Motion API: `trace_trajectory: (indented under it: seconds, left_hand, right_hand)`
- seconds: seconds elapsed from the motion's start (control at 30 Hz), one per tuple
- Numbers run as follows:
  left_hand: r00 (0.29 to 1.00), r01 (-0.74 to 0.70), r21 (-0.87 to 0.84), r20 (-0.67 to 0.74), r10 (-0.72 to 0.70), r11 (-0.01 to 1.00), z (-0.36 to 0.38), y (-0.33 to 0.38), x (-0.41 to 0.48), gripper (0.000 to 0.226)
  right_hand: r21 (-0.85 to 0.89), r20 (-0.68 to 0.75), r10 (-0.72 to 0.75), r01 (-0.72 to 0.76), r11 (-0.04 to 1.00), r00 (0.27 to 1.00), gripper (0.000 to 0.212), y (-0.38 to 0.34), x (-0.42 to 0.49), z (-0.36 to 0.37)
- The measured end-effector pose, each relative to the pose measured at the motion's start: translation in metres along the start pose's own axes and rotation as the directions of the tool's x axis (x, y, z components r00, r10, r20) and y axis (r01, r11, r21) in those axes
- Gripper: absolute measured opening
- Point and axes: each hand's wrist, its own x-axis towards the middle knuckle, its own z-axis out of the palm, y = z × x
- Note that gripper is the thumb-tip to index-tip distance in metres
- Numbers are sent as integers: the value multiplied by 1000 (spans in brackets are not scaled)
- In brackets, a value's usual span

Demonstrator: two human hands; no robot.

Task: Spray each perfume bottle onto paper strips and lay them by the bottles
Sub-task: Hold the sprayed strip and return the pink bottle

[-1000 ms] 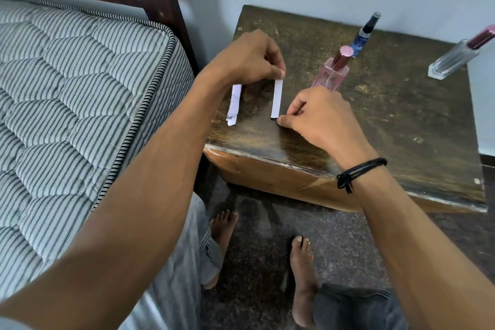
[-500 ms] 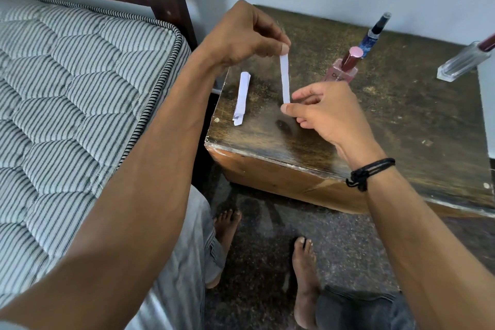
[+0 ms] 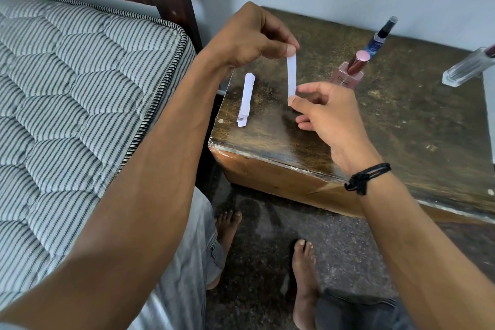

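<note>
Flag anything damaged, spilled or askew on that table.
No spill shows. The table top is scuffed and blotchy, its front edge chipped. The spare strips lie in a slightly fanned stack near the left corner. The clear bottle at right leans, perhaps lens distortion.

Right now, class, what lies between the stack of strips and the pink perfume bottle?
Head view: between stack of strips and pink perfume bottle hangs one paper strip, its top pinched by the left hand, its bottom by the right hand.
</note>
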Motion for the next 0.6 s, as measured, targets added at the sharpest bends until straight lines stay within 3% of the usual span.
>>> trace_trajectory:
  seconds: [0.2, 0.6]
  left_hand:
    - [1000, 8, -27, 6, -7, 1000, 0, -1, 0, 13]
    - [1000, -15, -35, -25, 14, 999, 5, 1, 1, 13]
  right_hand:
    - [38, -54, -4, 7, 999, 999, 12, 2, 0, 1]
    - [89, -3, 32, -31, 996, 999, 12, 2, 1, 1]
